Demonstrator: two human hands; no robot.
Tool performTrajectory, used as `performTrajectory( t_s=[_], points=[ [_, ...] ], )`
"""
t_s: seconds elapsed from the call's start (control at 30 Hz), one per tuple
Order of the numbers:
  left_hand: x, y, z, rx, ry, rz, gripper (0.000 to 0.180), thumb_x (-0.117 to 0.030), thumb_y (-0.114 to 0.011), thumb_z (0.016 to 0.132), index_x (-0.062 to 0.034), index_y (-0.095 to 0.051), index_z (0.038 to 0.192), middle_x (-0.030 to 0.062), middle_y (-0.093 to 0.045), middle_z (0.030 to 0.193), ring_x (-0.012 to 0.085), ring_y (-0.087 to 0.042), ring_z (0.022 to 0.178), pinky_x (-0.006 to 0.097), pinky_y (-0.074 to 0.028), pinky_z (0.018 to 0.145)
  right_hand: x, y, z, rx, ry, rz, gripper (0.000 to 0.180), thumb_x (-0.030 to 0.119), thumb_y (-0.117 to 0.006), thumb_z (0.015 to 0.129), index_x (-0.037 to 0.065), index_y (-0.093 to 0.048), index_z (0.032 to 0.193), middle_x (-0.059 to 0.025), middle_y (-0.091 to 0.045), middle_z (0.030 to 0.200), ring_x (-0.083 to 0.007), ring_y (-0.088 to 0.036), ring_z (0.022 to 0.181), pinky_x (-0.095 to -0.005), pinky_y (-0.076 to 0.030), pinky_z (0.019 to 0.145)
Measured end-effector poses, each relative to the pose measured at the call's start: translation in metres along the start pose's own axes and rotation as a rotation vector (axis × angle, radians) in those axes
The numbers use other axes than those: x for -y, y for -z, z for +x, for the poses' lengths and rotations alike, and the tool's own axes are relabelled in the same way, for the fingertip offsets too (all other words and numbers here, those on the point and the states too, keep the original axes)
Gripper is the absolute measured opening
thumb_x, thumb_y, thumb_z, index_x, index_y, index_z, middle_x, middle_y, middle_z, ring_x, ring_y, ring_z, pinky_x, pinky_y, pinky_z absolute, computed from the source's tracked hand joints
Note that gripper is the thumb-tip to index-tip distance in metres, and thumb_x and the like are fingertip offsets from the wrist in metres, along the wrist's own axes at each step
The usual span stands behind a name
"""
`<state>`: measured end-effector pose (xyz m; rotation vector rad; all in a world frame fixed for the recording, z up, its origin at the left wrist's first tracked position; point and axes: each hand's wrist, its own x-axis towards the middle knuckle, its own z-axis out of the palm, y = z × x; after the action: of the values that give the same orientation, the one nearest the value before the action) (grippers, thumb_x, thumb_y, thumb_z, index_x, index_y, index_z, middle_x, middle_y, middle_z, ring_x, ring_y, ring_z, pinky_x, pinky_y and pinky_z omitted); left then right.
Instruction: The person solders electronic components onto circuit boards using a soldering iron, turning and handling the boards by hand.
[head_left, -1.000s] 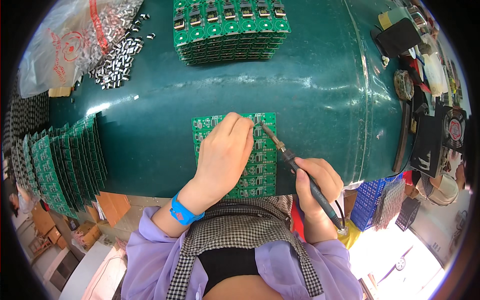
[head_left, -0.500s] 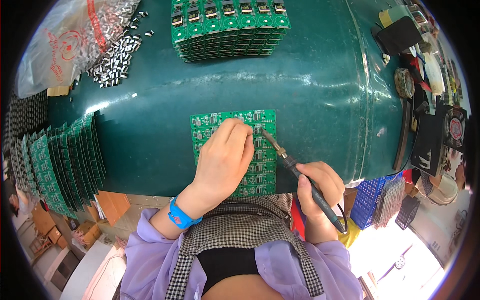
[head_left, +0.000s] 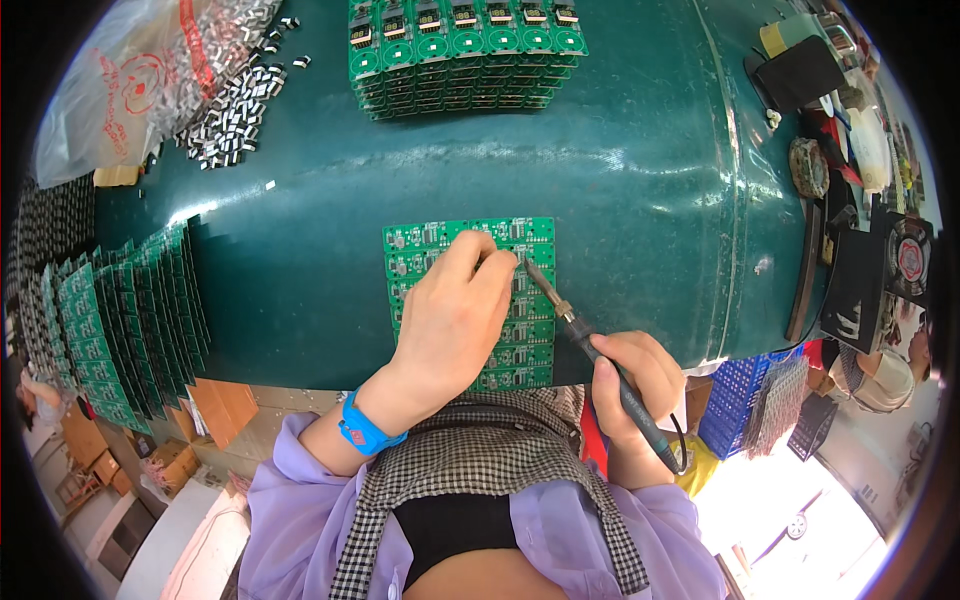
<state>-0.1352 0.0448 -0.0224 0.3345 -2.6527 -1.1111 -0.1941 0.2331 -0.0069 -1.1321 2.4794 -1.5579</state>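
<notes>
A green panel of circuit boards lies flat on the table in front of me. My right hand grips a soldering iron like a pen, its tip slanting down to the panel's upper right part. Over the middle of the panel, my left hand has thumb and fingers pinched close beside that tip. Whatever the pinch holds, if anything, is hidden. A blue wristband circles my left wrist.
Stacked circuit boards with small displays stand at the far edge. More board panels lean in rows at left. Small black-and-white parts spill from a plastic bag. A fan and a blue crate are at right.
My left fingers have shifted slightly to the right, toward the iron's tip. The soldering iron stays at nearly the same spot on the panel. The whole view has moved slightly.
</notes>
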Motion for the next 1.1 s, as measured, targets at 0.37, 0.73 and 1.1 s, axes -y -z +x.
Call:
performTrajectory(
  t_s=[0.37, 0.73, 1.1],
  points=[
    [-0.001, 0.008, -0.005, -0.02, -0.026, -0.053, 0.012, 0.001, -0.065, 0.079, -0.0022, -0.059, 0.09, 0.0097, -0.056, 0.093, 0.0267, -0.06, 0.073, 0.036, -0.049, 0.061, -0.002, 0.003, 0.008, -0.118, -0.008, 0.009, 0.017, 0.001, -0.064, 0.07, -0.005, -0.065, 0.086, -0.0154, -0.064, 0.071, -0.023, -0.061, 0.056, -0.0302, -0.049, 0.052],
    [0.005, 0.006, -0.013, -0.043, -0.052, -0.042, 0.015, 0.001, -0.066, 0.077, -0.0018, -0.058, 0.09, 0.0115, -0.061, 0.094, 0.0263, -0.064, 0.074, 0.033, -0.054, 0.06, -0.004, -0.006, 0.018, -0.066, 0.016, -0.04, 0.016, 0.0, -0.064, 0.069, -0.003, -0.065, 0.085, -0.0122, -0.063, 0.068, -0.0223, -0.061, 0.056, -0.0295, -0.049, 0.05],
    [-0.004, 0.008, -0.019, -0.027, -0.023, -0.03, 0.017, 0.001, -0.067, 0.075, -0.0009, -0.058, 0.089, 0.0116, -0.062, 0.097, 0.0275, -0.065, 0.074, 0.034, -0.054, 0.06, -0.004, 0.007, -0.007, -0.107, 0.03, -0.023, 0.017, 0.005, -0.062, 0.071, -0.005, -0.064, 0.084, -0.0133, -0.063, 0.068, -0.0234, -0.061, 0.055, -0.0318, -0.049, 0.049]
  ],
)
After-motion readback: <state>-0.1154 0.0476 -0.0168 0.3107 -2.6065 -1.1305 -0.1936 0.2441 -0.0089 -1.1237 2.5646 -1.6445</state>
